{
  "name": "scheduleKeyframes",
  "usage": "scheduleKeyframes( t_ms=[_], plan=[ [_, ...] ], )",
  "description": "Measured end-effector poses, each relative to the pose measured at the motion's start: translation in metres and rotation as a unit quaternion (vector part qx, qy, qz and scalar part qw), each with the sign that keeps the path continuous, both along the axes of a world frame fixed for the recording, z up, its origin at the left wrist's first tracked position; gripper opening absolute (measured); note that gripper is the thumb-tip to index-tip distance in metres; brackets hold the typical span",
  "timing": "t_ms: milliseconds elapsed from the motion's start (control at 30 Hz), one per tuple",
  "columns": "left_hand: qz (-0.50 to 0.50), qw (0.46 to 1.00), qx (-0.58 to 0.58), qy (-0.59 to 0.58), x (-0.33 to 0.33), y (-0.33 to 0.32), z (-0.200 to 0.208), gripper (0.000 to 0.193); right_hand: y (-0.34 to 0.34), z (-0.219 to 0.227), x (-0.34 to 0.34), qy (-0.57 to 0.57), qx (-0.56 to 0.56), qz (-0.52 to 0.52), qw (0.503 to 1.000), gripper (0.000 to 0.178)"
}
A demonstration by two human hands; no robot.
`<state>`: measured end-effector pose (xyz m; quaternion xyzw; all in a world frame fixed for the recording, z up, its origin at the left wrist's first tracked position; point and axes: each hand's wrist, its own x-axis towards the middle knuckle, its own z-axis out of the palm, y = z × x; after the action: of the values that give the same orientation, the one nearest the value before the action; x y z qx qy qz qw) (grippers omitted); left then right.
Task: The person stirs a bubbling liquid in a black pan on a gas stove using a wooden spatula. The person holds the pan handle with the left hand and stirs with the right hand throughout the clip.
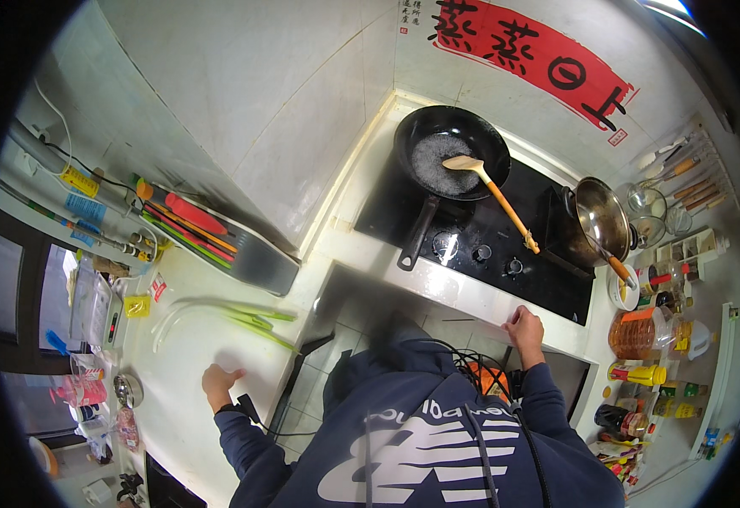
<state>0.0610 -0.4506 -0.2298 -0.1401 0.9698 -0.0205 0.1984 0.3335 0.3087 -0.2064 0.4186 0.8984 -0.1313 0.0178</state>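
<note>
My left hand [220, 387] rests on the white counter [171, 364], thumb apart from the fingers and holding nothing. Just beyond it lie green onion stalks [251, 317]. At the stove-side counter edge, my right hand [525, 328] is closed with its fingers curled; nothing shows in it. A black wok [416, 165] sits on the black glass stove [471, 229], with bubbly clear liquid in its bottom and its handle towards me. Across its right side a wooden spatula [497, 195] leans, blade over the liquid and handle reaching over the stove.
A metal pot [600, 216] with a wooden-handled utensil stands right of the wok. Oil and seasoning bottles [640, 332] line the right side. A grey holder [260, 261] with coloured boards and a red-handled tool stands left. Utensils [687, 182] hang on the right wall.
</note>
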Motion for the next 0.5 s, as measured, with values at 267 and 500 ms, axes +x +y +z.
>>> scheduleKeyframes(
  t_ms=[267,500],
  plan=[
    [-0.01,1.0,-0.01,-0.005,-0.0016,-0.0033,-0.0053,0.075,-0.0026,0.0038,-0.0032,-0.006,0.004,-0.003,1.0,0.04],
    [-0.012,1.0,-0.021,-0.011,-0.0024,-0.0004,-0.0011,0.077,-0.0031,0.0044,-0.0047,-0.005,-0.003,-0.007,1.0,0.038]
  ],
)
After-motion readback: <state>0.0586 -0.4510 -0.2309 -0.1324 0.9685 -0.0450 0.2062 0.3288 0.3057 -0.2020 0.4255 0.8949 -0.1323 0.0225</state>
